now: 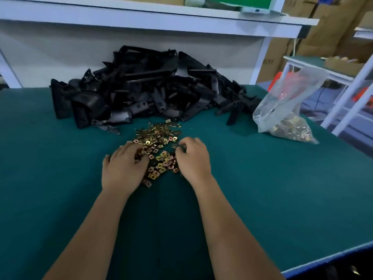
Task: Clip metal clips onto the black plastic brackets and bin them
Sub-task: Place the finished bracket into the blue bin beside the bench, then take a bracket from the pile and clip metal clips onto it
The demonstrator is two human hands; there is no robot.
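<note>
A loose heap of small brass-coloured metal clips (158, 141) lies on the green table mat (262, 188) in front of me. Behind it a big pile of black plastic brackets (145, 87) is stacked against the back wall. My left hand (123, 166) rests palm down on the left side of the clip heap, its fingers curled into the clips. My right hand (191, 156) sits on the right side of the heap, fingers bent and pinching at clips near its fingertips. No bracket is in either hand.
A clear plastic bag (286, 110) with more clips in its bottom lies at the right, near the table's right edge. A white shelf (161, 19) hangs over the back. White racks and cardboard boxes (331, 33) stand off to the right.
</note>
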